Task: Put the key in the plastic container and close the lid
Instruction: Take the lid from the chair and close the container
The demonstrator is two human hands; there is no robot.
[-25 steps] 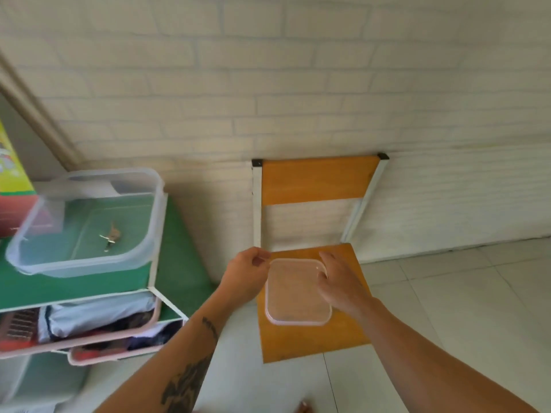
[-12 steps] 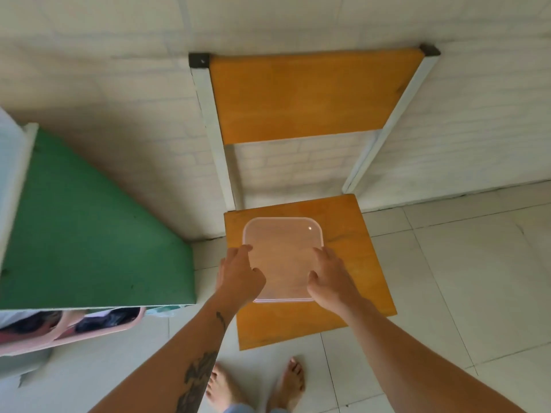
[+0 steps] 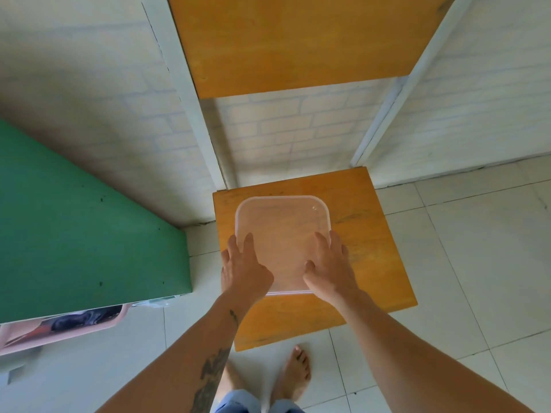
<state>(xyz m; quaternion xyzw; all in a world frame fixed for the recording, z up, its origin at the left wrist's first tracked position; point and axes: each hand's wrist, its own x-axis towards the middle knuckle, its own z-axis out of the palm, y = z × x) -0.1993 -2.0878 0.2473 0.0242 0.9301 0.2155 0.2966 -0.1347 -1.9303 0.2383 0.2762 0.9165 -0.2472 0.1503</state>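
A clear square plastic lid (image 3: 281, 234) lies flat on the orange chair seat (image 3: 375, 251). My left hand (image 3: 243, 269) rests on the lid's near left corner, with fingers and thumb spread flat on top. My right hand (image 3: 331, 266) lies the same way on the near right corner. Neither hand curls around the lid. The plastic container and the key are out of view.
The chair's orange backrest (image 3: 298, 40) leans against the white brick wall. A green tabletop (image 3: 74, 219) fills the left, with a pink basket (image 3: 59, 332) of clothes under it. My bare feet (image 3: 295, 374) stand on the white floor tiles by the seat's front edge.
The lid was held in the air above the chair and now lies on the seat. My view has swung down and right, so the container with the key on the green table has left the frame.
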